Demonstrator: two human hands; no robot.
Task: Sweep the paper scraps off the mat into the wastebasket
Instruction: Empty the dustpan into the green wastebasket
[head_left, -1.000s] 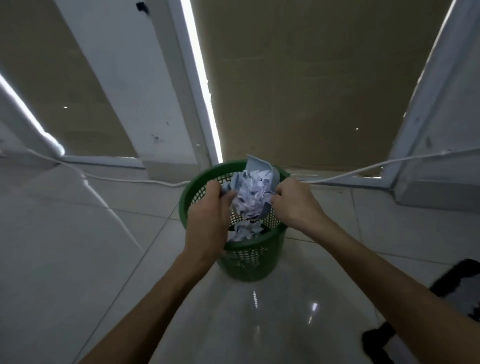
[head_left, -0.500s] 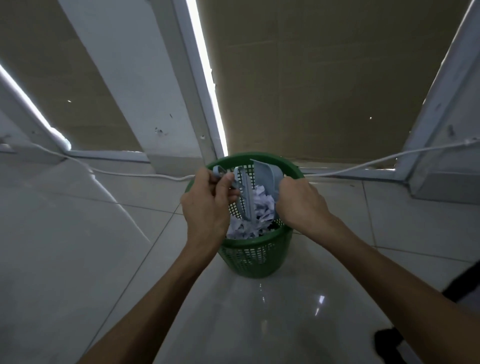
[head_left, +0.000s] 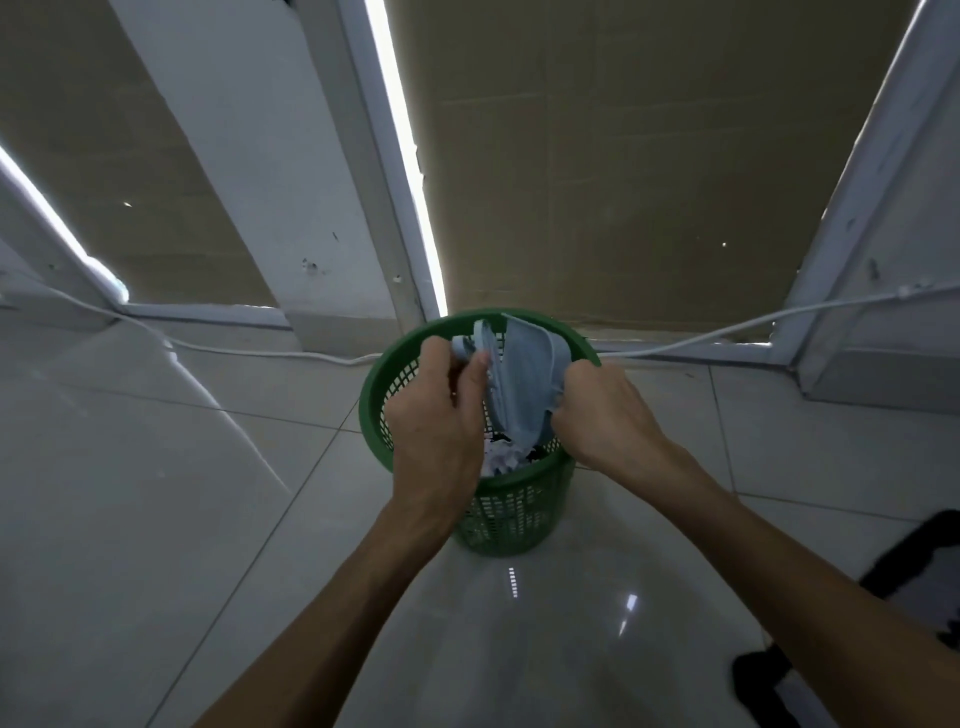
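Observation:
A green mesh wastebasket (head_left: 511, 522) stands on the tiled floor by the wall. Over its mouth my right hand (head_left: 608, 418) grips a light blue dustpan (head_left: 530, 382), tipped steeply downward with no scraps visible on it. My left hand (head_left: 436, 421) is closed on a matching light blue hand brush (head_left: 485, 358), pressed against the pan's left edge. White paper scraps (head_left: 501, 460) lie inside the basket below the pan. The grey mat (head_left: 914, 592) with a black border shows at the lower right edge.
A white cable (head_left: 691, 340) runs along the floor behind the basket, from the left wall to the right door frame. Brown panels and white frames close off the far side. Glossy floor tiles (head_left: 156, 519) spread to the left and toward me.
The heap of scraps that lay on the dustpan has slid down into the basket. The pan has tipped steeper and both hands have moved slightly up and apart.

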